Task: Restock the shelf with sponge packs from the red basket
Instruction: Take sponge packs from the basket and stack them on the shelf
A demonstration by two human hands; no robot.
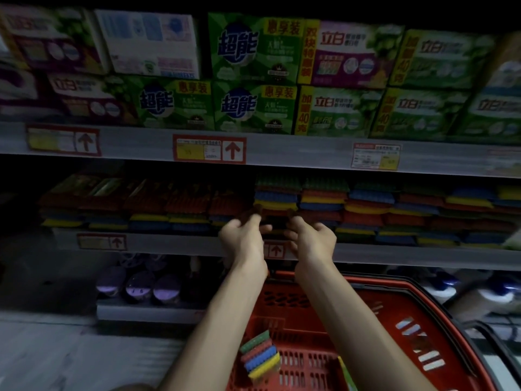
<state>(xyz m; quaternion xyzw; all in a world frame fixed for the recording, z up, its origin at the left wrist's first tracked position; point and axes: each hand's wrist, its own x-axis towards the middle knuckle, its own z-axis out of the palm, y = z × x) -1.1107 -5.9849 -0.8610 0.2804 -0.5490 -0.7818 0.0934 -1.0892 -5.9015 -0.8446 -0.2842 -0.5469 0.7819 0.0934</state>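
Red basket [375,300] sits at 5 o'clock, with one striped sponge pack [260,354] lying at its 8 o'clock side. Your left hand [242,235] and right hand [313,238], fingers curled, pinch the two ends of a shadowed sponge pack [275,221] at the front of the middle shelf [169,244]. Stacked packs [276,193] sit at 12 o'clock above it.

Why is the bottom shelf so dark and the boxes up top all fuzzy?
In the head view, light hits the soap boxes, but the sponge stacks sit in shadow under the upper shelf; the picture's sides smear with motion blur; the wide lens bends the shelf's edge; fingertips of the left hand and right hand fade into the dark.
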